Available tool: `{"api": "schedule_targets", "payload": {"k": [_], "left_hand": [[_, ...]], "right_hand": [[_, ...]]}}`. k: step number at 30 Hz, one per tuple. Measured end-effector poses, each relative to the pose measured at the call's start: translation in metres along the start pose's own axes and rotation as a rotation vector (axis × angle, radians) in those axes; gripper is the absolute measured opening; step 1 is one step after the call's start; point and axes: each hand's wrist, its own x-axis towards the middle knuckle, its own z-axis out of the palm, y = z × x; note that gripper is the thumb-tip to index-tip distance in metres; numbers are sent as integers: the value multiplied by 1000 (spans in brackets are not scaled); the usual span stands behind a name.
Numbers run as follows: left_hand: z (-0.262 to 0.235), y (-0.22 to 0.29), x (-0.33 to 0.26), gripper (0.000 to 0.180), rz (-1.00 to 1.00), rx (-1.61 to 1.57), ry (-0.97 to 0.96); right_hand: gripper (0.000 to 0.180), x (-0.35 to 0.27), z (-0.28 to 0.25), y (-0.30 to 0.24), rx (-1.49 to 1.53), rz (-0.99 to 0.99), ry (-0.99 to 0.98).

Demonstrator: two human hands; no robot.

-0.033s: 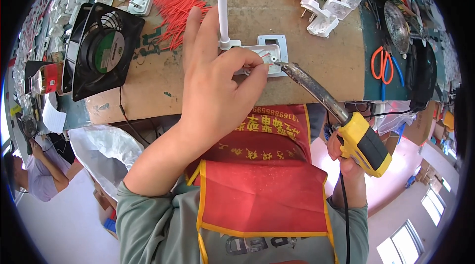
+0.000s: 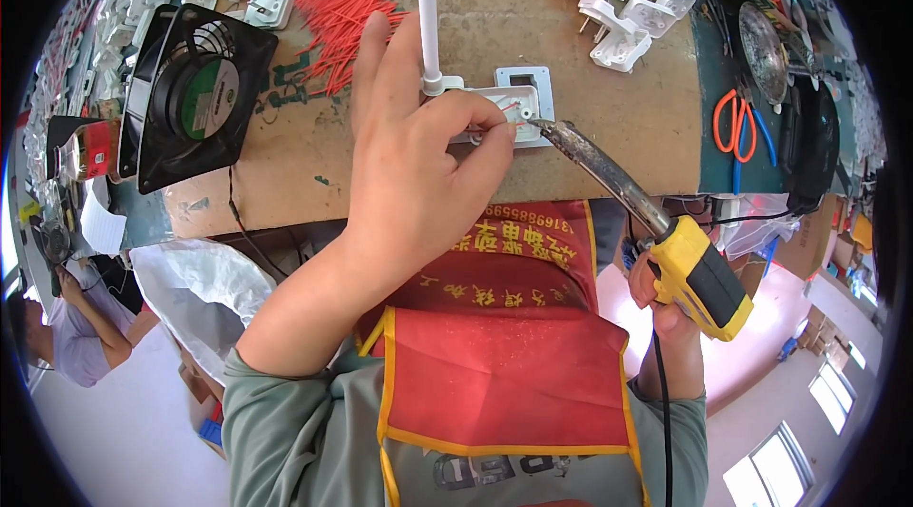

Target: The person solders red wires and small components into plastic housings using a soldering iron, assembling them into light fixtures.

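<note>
At left stands one black axial fan [image 2: 204,100]; beside it lies one heap of red wires [image 2: 338,8], too tangled to count. My left hand [image 2: 409,141] pinches one thin red wire [image 2: 521,123] between thumb and index finger, the other fingers lifted. The wire should prove light and limp, best held close to its end. It lies at one white plug casing [image 2: 531,102], at centre on the brown board [image 2: 618,146], near the foot of one white rod [image 2: 428,12]. The casing looks light, stiff and smooth; its outer walls offer the surest hold. One grey square frame [image 2: 546,93] shows around its right end. My right hand [image 2: 673,320] is closed around one soldering iron [image 2: 699,274], probably the heaviest piece, safe only by its yellow-and-black handle; its tip is at the wire, though contact I cannot tell. Farther right lies one pair of orange-handled scissors [image 2: 723,122]. Loose white casings [image 2: 623,46] overlap beyond counting.
</note>
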Motion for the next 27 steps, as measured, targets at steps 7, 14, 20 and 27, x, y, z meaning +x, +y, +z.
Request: {"api": "schedule_targets", "payload": {"k": [7,14,20,27], "left_hand": [[-2,-1,2,6,-52,-47,-56],[-2,-2,3,5,-53,-34,-61],[-3,-2,4,5,-46,-43,-58],[-2,-2,4,5,-41,-42,-61]], "right_hand": [[55,-3,-12,9,-117,-41,-73],[47,2,-6,5,-251,-150,-110],[44,2,-8,8,-276,-175,-99],[47,6,4,2,-208,-176,-36]]}}
